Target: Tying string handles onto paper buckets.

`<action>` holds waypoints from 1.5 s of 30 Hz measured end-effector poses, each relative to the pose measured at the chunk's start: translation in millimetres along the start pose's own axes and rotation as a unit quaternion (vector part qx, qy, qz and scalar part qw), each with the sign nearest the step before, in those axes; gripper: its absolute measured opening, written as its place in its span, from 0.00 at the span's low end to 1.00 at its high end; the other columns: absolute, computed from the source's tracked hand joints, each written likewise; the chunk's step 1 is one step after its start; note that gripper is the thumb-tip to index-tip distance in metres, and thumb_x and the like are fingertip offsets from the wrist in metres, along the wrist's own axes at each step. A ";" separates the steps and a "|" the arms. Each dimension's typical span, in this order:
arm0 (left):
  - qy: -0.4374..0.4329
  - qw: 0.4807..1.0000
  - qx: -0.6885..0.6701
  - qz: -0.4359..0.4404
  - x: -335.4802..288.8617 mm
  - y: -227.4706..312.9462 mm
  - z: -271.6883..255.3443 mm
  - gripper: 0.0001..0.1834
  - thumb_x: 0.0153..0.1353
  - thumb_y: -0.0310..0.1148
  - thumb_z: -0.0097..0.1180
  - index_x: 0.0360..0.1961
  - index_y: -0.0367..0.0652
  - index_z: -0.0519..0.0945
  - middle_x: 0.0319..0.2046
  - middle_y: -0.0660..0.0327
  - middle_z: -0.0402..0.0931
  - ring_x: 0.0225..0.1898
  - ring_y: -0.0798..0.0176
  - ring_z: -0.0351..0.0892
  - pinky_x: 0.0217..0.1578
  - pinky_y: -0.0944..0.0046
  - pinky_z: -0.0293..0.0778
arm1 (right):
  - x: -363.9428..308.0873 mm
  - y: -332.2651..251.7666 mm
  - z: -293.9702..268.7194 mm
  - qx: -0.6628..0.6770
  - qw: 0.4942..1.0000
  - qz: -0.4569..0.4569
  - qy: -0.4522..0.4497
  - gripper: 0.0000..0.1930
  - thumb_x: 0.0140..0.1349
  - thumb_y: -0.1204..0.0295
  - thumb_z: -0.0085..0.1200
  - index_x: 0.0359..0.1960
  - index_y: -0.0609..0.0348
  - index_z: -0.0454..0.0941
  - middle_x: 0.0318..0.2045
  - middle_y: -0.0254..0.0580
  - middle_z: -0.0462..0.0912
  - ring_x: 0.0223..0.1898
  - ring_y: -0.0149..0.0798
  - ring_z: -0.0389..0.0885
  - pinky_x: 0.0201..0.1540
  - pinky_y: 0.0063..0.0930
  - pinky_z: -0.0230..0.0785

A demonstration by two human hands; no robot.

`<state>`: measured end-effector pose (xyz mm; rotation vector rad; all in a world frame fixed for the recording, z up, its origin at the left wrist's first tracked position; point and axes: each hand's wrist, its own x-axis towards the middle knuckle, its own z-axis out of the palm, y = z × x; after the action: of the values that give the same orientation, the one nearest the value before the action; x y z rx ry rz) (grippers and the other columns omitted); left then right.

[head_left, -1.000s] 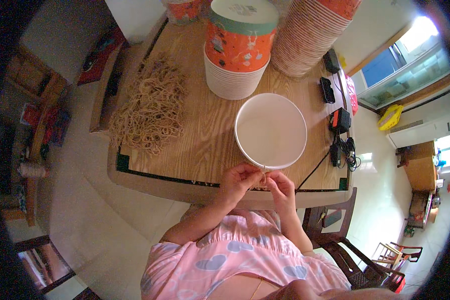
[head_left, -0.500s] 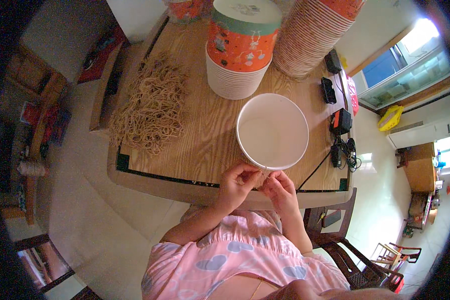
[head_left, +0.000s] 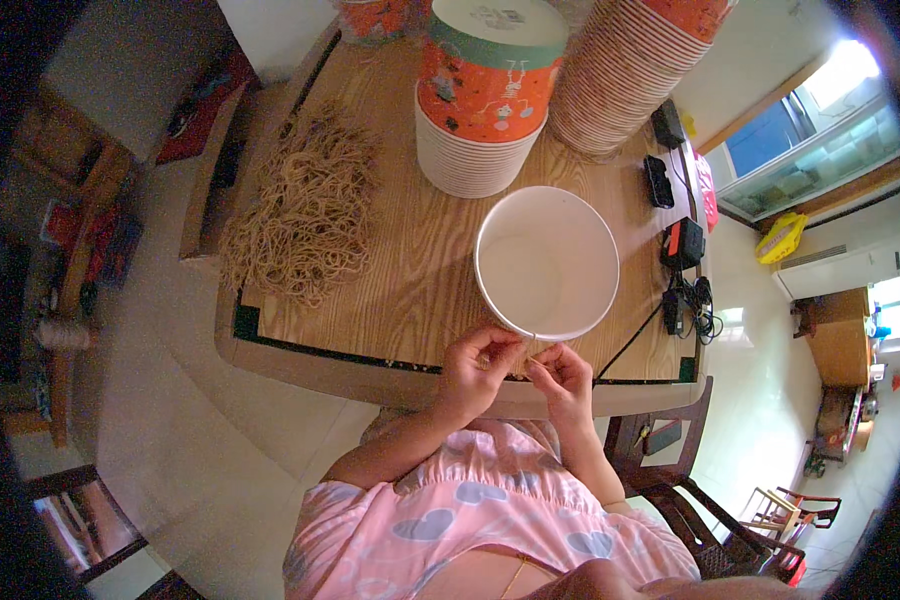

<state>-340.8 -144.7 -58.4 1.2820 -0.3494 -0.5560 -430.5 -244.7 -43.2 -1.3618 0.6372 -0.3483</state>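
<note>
A white paper bucket (head_left: 547,262) stands mouth-up near the table's front edge, its pale inside showing. At its near rim a short piece of twine (head_left: 533,341) crosses the lip. My left hand (head_left: 482,368) pinches thumb and forefinger together just left of the twine, gripping its end. My right hand (head_left: 564,376) pinches the twine from the right side, a little below the rim. The bucket's near outer wall is mostly hidden behind my fingers. Left of the bucket lies a loose, tangled heap of tan twine (head_left: 305,215).
Behind the bucket rises a stack of orange-and-white paper buckets (head_left: 480,150), topped by an upturned one with a green band. A taller wrapped stack (head_left: 630,75) leans beside it. Black adapters and cables (head_left: 682,245) lie along the wooden table's (head_left: 410,290) right edge. A dark chair (head_left: 670,450) stands at the right.
My right hand's fingers have shifted slightly down and opened a small gap from the left hand's. The bucket and the left hand are almost unmoved.
</note>
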 end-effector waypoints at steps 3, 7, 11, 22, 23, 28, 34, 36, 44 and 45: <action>0.009 1.000 -0.013 -0.005 0.2 1.0 0.8 0.04 0.54 0.26 0.56 0.30 0.37 0.76 0.24 0.67 0.74 0.26 0.76 0.71 0.28 0.75 0.67 | -1.0 -3.9 3.1 -0.004 1.000 0.005 0.006 0.04 0.53 0.77 0.54 0.25 0.61 0.71 0.21 0.27 0.72 0.22 0.19 0.65 0.26 0.12 0.56; 0.019 0.999 -0.013 -0.035 2.2 -2.7 -0.5 0.04 0.55 0.28 0.57 0.29 0.38 0.77 0.23 0.69 0.73 0.25 0.78 0.69 0.26 0.76 0.66 | 1.7 -3.8 2.4 -0.010 1.000 0.020 0.008 0.04 0.52 0.77 0.54 0.24 0.61 0.71 0.20 0.26 0.72 0.22 0.18 0.65 0.25 0.12 0.55; 0.006 0.998 -0.041 -0.055 7.6 -0.9 -3.1 0.06 0.55 0.30 0.58 0.30 0.38 0.77 0.23 0.70 0.73 0.25 0.78 0.68 0.26 0.76 0.66 | 4.2 17.2 -7.4 0.012 0.999 0.031 -0.016 0.03 0.54 0.78 0.54 0.27 0.62 0.72 0.23 0.30 0.76 0.26 0.23 0.73 0.31 0.15 0.65; -0.105 0.991 -0.001 -0.088 6.2 -11.2 -10.6 0.07 0.53 0.28 0.59 0.33 0.37 0.78 0.30 0.64 0.78 0.31 0.74 0.75 0.34 0.74 0.73 | -1.2 0.6 5.3 0.026 1.000 0.010 0.013 0.03 0.55 0.77 0.53 0.29 0.60 0.71 0.21 0.24 0.71 0.21 0.17 0.64 0.23 0.10 0.54; -0.106 0.991 -0.001 -0.088 6.5 -11.0 -10.2 0.07 0.53 0.28 0.59 0.33 0.37 0.78 0.30 0.64 0.78 0.31 0.74 0.75 0.34 0.74 0.73 | -2.2 -1.0 6.3 0.030 0.999 -0.009 0.039 0.04 0.56 0.77 0.53 0.29 0.59 0.71 0.20 0.24 0.70 0.21 0.17 0.64 0.23 0.11 0.54; -0.107 0.989 0.017 -0.099 6.9 -4.4 -8.8 0.07 0.53 0.27 0.58 0.33 0.36 0.79 0.29 0.63 0.78 0.31 0.74 0.75 0.34 0.74 0.72 | -6.2 13.7 -8.4 0.002 1.000 -0.018 0.025 0.03 0.56 0.77 0.52 0.30 0.61 0.71 0.23 0.28 0.72 0.25 0.20 0.67 0.28 0.13 0.58; -0.092 0.989 0.031 -0.107 6.5 -6.6 -4.8 0.06 0.53 0.27 0.58 0.32 0.37 0.79 0.29 0.64 0.78 0.31 0.73 0.75 0.34 0.73 0.72 | -8.5 12.9 -6.6 -0.012 1.000 -0.011 0.026 0.02 0.56 0.77 0.52 0.29 0.62 0.72 0.26 0.31 0.74 0.29 0.23 0.70 0.33 0.15 0.62; -0.084 0.991 0.026 -0.101 6.2 -12.0 -5.1 0.06 0.53 0.27 0.58 0.32 0.37 0.79 0.29 0.64 0.78 0.31 0.73 0.75 0.34 0.73 0.72 | -9.0 12.4 -5.7 -0.008 0.999 -0.010 0.031 0.02 0.56 0.77 0.52 0.29 0.62 0.72 0.26 0.31 0.74 0.29 0.23 0.70 0.33 0.15 0.62; -0.091 0.992 0.066 -0.056 3.1 -11.7 -8.9 0.07 0.53 0.27 0.57 0.34 0.38 0.79 0.28 0.65 0.78 0.30 0.75 0.74 0.33 0.74 0.70 | -6.4 11.8 -1.2 0.034 0.998 -0.013 0.042 0.02 0.58 0.77 0.51 0.31 0.62 0.71 0.26 0.30 0.72 0.28 0.22 0.68 0.31 0.15 0.61; -0.085 0.991 0.081 -0.065 2.3 -10.4 -9.2 0.07 0.52 0.27 0.58 0.34 0.38 0.79 0.29 0.64 0.78 0.32 0.72 0.75 0.35 0.72 0.71 | -5.8 12.0 -0.7 0.037 0.998 -0.013 0.046 0.02 0.58 0.77 0.51 0.31 0.62 0.71 0.26 0.30 0.72 0.28 0.22 0.68 0.31 0.15 0.61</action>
<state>-335.9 -140.5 -71.0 1.4252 -0.4628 -0.7625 -437.1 -239.6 -53.6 -1.2905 0.6771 -0.4522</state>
